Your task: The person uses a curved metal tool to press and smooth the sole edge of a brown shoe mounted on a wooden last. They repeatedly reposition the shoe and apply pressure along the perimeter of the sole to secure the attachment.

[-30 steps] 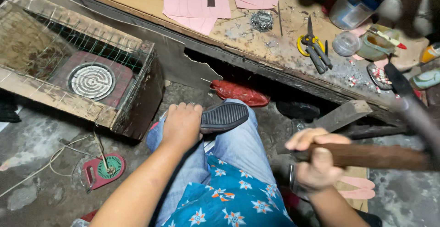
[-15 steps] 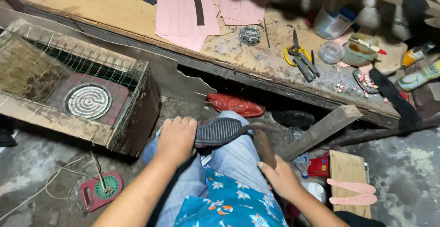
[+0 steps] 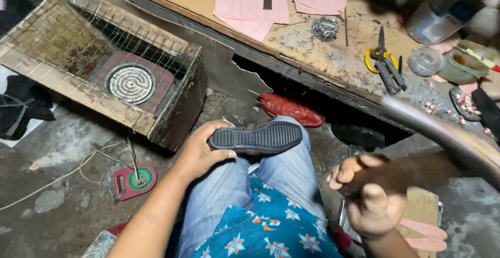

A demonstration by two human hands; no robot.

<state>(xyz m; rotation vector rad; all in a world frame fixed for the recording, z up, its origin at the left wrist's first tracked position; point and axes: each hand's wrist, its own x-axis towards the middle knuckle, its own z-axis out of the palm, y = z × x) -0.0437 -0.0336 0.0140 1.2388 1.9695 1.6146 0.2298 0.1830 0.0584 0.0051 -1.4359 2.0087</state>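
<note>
Black sole (image 3: 256,136) gripped by left hand (image 3: 200,151) | right hand (image 3: 371,200) clenches hammer (image 3: 432,159) | scissors (image 3: 384,65) behind

— What can't you make out around your right hand (image 3: 372,206)?

— The tool (image 3: 442,148) you grip is smeared by motion; its head runs off the right edge, so its kind is unclear.

— And the black sole (image 3: 256,136)?

— Your left hand (image 3: 200,151) covers its heel end, and whatever lies under it is hidden.

— The bench?

— The bottles (image 3: 442,13) at the top right are blurred and cut off.
</note>
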